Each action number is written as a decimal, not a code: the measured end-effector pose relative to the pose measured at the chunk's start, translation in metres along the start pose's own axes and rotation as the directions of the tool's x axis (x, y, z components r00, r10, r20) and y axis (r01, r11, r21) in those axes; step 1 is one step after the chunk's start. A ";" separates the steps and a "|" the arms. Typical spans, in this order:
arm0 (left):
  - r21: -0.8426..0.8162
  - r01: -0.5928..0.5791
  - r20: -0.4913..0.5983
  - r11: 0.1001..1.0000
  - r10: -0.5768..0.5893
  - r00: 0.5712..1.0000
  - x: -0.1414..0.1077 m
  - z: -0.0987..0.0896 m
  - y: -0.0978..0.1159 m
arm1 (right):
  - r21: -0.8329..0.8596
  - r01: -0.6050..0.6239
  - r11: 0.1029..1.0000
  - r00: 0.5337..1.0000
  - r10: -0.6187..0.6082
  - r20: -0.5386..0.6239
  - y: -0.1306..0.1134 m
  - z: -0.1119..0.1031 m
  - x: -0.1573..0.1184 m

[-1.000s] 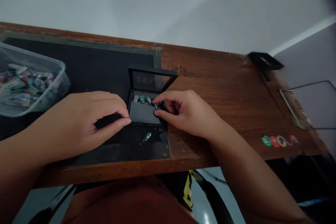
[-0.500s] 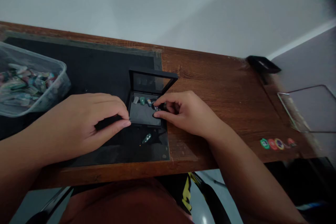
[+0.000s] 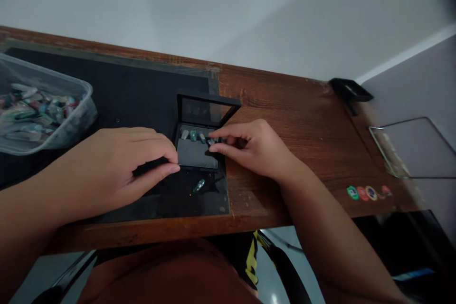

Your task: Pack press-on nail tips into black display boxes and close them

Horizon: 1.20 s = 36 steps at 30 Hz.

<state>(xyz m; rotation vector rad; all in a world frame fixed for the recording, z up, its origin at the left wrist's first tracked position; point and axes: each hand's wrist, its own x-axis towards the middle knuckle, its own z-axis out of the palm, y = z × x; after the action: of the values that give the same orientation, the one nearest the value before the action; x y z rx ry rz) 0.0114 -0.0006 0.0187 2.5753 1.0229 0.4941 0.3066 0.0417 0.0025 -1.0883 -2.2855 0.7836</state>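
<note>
A small black case [image 3: 197,154] lies on the dark mat with its clear-windowed lid [image 3: 204,110] raised. Along the back of its grey inside, a pale piece [image 3: 185,134], a green piece [image 3: 193,136] and a multicoloured piece [image 3: 202,137] sit in a row. My right hand [image 3: 249,147] pinches a small dark shiny piece [image 3: 212,142] at the row's right end. The thumb and fingers of my left hand [image 3: 142,164] are closed on the case's front left corner. In front of the case lies a glittery teal piece [image 3: 199,185].
A clear plastic tub [image 3: 87,99] of many small shiny pieces stands at the left. Several round coloured stickers [image 3: 362,193] lie at the table's right. A black tray [image 3: 351,90] sits at the far right corner, below the wall.
My right thumb and fingers have moved slightly back, with the small piece nearer the row. My left hand still touches the case corner. The view has shifted a little.
</note>
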 end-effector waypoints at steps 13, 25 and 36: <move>0.007 0.026 0.004 1.000 -0.026 1.000 -0.001 0.003 -0.006 | -0.096 -0.042 0.995 0.994 0.051 0.101 -0.001 -0.009 -0.001; 0.020 0.043 0.006 0.999 -0.043 0.999 0.001 0.002 -0.005 | -0.149 -0.058 0.987 0.998 0.062 0.020 -0.003 0.007 0.003; -0.021 0.101 -0.021 0.995 -0.101 0.995 0.002 0.002 -0.007 | -0.131 -0.044 0.990 0.997 0.052 0.062 0.001 -0.001 0.001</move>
<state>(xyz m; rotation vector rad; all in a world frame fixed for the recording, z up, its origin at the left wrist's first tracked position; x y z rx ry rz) 0.0093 0.0056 0.0141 2.4915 1.1435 0.5041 0.3072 0.0436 0.0031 -1.1957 -2.4016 0.7065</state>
